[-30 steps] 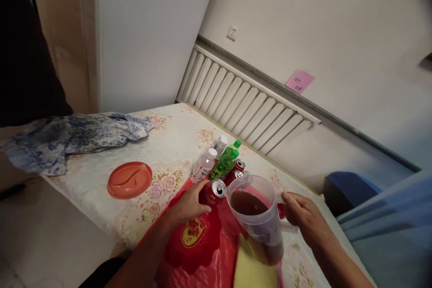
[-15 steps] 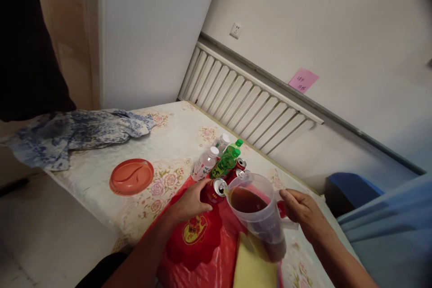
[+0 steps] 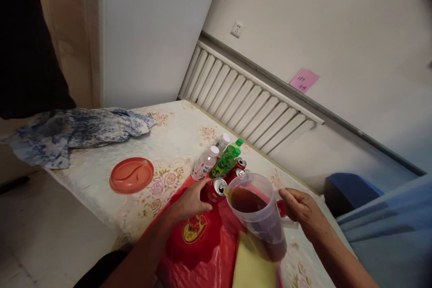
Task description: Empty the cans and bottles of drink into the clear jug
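My left hand (image 3: 193, 199) is wrapped around a red drink can (image 3: 212, 192), whose opened top faces me. In my right hand (image 3: 299, 209) is the handle of a clear plastic pitcher (image 3: 266, 229), tilted toward the can and partly filled with brown liquid. A thin yellowish stream shows between the pitcher's spout and the can's opening. Behind the can stand clear bottles with white caps (image 3: 204, 163), green bottles (image 3: 225, 163) and more red cans (image 3: 240, 162). Under my hands lies a red plastic sheet (image 3: 219, 252) with a gold emblem, and a yellow cloth (image 3: 253, 265) beneath the pitcher.
An orange-red plastic lid (image 3: 131, 174) rests on the flowered tablecloth (image 3: 175, 130) to the left. Farther back is a crumpled blue-and-white cloth (image 3: 101, 128). A white radiator (image 3: 246, 99) runs along the wall. At the right are a dark blue object (image 3: 347, 191) and a light blue curtain (image 3: 391, 229).
Almost nothing differs. Both hands keep their places, with the pitcher still tilted at the can; the view has shifted very slightly.
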Action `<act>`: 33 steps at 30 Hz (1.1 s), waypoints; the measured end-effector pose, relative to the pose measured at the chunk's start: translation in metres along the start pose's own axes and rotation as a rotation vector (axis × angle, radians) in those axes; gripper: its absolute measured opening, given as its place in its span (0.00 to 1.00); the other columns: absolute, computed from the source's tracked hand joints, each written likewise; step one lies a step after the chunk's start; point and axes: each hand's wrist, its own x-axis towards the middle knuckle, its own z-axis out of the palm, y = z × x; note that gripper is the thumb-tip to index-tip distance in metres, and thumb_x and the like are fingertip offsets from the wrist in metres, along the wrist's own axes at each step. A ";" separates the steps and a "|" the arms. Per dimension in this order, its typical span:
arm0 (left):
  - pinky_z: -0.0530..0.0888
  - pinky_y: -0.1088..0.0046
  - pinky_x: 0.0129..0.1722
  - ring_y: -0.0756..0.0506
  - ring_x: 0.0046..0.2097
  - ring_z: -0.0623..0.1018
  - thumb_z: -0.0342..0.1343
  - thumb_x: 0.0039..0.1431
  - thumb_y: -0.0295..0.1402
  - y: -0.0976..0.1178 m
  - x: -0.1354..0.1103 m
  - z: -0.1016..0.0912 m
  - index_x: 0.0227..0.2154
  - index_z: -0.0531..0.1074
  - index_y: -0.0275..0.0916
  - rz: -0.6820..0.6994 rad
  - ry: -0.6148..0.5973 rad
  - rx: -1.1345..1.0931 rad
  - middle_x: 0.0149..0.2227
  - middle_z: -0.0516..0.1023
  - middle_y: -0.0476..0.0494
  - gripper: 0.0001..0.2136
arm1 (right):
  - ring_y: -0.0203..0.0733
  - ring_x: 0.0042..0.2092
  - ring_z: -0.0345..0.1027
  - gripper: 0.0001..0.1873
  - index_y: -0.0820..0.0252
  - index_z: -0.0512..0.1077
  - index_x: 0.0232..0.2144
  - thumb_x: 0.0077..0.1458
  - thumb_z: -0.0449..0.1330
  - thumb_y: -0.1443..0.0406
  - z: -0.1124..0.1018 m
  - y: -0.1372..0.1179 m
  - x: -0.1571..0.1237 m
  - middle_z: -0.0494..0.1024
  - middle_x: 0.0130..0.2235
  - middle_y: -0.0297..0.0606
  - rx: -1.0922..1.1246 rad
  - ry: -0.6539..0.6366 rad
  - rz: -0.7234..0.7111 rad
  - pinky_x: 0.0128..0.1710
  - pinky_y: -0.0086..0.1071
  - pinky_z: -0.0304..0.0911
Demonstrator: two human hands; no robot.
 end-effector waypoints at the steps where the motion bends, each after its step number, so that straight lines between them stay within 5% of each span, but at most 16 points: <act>1: 0.68 0.59 0.59 0.36 0.58 0.73 0.62 0.39 0.23 -0.001 0.000 0.000 0.58 0.67 0.46 0.000 -0.001 0.000 0.58 0.74 0.44 0.37 | 0.33 0.21 0.47 0.28 0.56 0.59 0.14 0.52 0.55 0.43 0.000 -0.001 0.000 0.58 0.16 0.28 -0.003 -0.005 0.000 0.21 0.30 0.45; 33: 0.67 0.63 0.59 0.39 0.59 0.72 0.61 0.40 0.23 0.000 0.002 -0.003 0.58 0.64 0.44 -0.016 -0.074 0.065 0.59 0.73 0.45 0.37 | 0.33 0.23 0.45 0.27 0.55 0.54 0.17 0.57 0.52 0.45 -0.002 0.007 0.003 0.54 0.18 0.26 -0.056 -0.084 -0.014 0.23 0.30 0.43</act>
